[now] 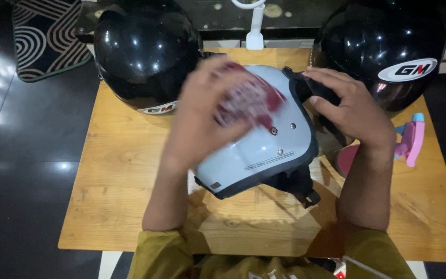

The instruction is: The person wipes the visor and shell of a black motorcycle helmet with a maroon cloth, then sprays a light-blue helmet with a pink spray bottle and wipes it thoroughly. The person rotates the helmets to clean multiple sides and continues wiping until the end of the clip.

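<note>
A pale grey helmet [256,150] lies on its side mid-desk [114,175]. The left hand [207,111], blurred, presses a red-and-white cloth [249,101] flat against the shell with curled fingers. The right hand [352,111] grips the helmet's dark rim, steadying it. Two black helmets [145,51] [383,46] sit behind; a pink spray bottle [411,139] stands to the right.

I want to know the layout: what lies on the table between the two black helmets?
In the head view, the pale grey helmet lies between them, with both hands on it.
</note>
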